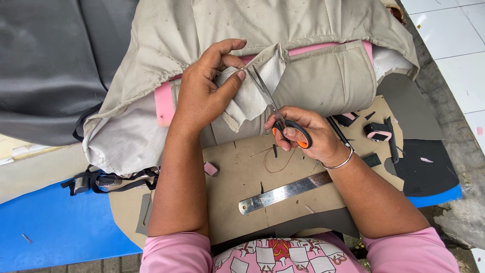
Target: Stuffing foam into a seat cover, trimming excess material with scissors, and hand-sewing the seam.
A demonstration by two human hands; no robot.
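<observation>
My left hand (204,91) pinches a flap of white lining cloth (252,88) on a beige fabric seat cover (283,30) with pink foam (162,103) showing at its edge. In my right hand (308,132) are scissors (280,114) with black and orange handles. Their open blades point up into the white flap, right beside my left thumb and fingertips. Both forearms reach up from the bottom of the view, in pink sleeves.
A steel ruler (285,192) lies on a tan cardboard sheet (237,172) below my hands. Small black and pink scraps (378,132), a pink foam bit (210,169) and a loop of thread lie on it. Grey upholstery (45,65) sits left, a blue surface (60,227) below.
</observation>
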